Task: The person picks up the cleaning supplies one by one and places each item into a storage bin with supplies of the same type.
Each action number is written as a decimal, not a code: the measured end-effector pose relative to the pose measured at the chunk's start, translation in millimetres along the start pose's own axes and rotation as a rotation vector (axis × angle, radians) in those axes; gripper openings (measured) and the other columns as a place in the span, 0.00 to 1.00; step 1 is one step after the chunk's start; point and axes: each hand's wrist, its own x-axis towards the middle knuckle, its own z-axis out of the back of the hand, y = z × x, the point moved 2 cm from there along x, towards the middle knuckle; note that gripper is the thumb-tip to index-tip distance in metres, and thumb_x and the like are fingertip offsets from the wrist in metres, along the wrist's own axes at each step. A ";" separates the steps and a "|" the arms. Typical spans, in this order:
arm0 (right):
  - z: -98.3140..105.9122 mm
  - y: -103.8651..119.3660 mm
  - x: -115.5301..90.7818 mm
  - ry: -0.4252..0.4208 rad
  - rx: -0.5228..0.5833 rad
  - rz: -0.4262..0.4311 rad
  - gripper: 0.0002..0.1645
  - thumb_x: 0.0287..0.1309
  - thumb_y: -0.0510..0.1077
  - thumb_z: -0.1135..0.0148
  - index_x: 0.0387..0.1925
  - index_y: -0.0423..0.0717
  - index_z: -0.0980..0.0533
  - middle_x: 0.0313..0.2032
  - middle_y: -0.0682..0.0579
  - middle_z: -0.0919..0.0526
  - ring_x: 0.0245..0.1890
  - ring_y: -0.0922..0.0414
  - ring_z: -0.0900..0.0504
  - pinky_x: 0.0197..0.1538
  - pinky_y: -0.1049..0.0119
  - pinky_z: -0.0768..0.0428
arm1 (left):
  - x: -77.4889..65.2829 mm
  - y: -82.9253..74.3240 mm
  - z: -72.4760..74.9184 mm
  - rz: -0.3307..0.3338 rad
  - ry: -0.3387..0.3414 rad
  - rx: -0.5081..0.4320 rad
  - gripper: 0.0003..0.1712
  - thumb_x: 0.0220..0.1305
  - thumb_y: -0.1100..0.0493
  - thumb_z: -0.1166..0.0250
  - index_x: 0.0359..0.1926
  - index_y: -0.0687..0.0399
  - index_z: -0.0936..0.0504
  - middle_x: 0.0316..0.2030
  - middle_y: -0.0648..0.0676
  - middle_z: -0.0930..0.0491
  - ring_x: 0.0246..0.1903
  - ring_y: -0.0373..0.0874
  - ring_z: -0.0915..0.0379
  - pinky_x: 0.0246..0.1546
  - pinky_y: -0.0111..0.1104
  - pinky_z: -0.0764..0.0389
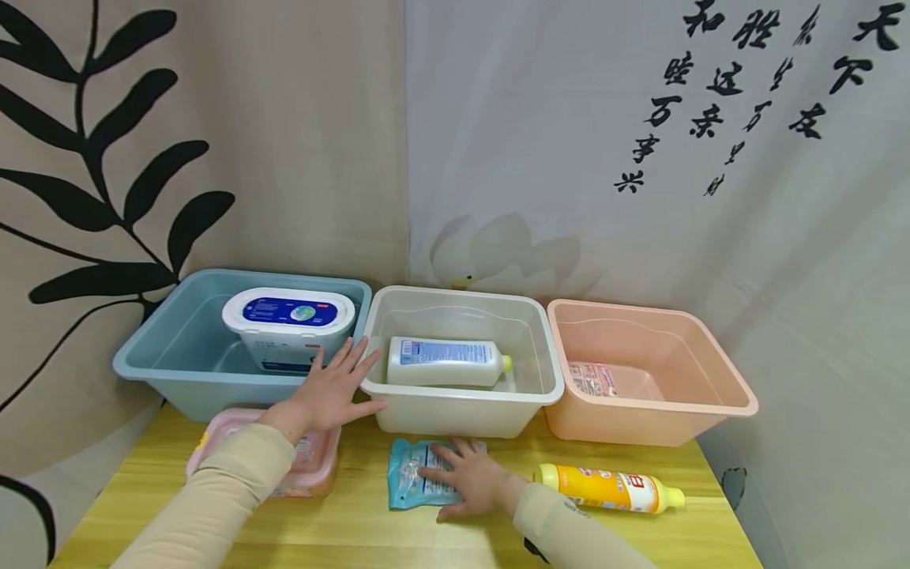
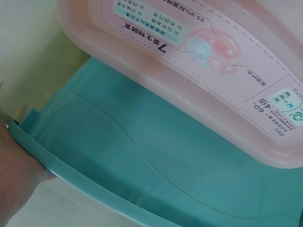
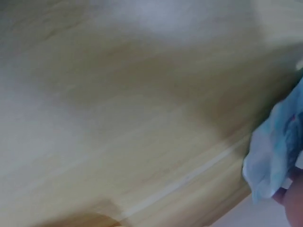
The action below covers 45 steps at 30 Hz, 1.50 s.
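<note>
My left hand (image 1: pixel 330 395) spreads its fingers over the adjoining rims of a blue basin (image 1: pixel 213 387) and a white basin (image 1: pixel 455 407). In the left wrist view, the hand (image 2: pixel 19 175) is near the blue basin's rim (image 2: pixel 94 184). Under the left forearm sits a lidded pink box (image 1: pixel 313 466), its label visible close up in the left wrist view. My right hand (image 1: pixel 472 478) lies with spread fingers on a light-blue soft packet (image 1: pixel 412 478) on the table. In the right wrist view, the packet (image 3: pixel 272 151) shows only at the edge.
A white-lidded tub (image 1: pixel 291 332) stands in the blue basin. Inside the white basin lies a white bottle (image 1: pixel 444 363) with a yellow-green cap. A peach basin (image 1: pixel 640 423) at right contains a pink-and-white packet (image 1: pixel 592 379). A yellow bottle (image 1: pixel 611 487) lies on the wooden table (image 1: pixel 370 537).
</note>
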 end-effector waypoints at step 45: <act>9.7 2.5 -11.9 -0.197 -0.013 -0.039 0.26 0.68 0.63 0.63 0.65 0.70 0.36 0.65 0.56 0.31 0.58 0.52 0.29 0.56 0.56 0.28 | 0.4 1.1 -1.3 -0.014 -0.003 0.008 0.50 0.57 0.32 0.44 0.72 0.51 0.48 0.73 0.61 0.56 0.72 0.63 0.62 0.63 0.67 0.61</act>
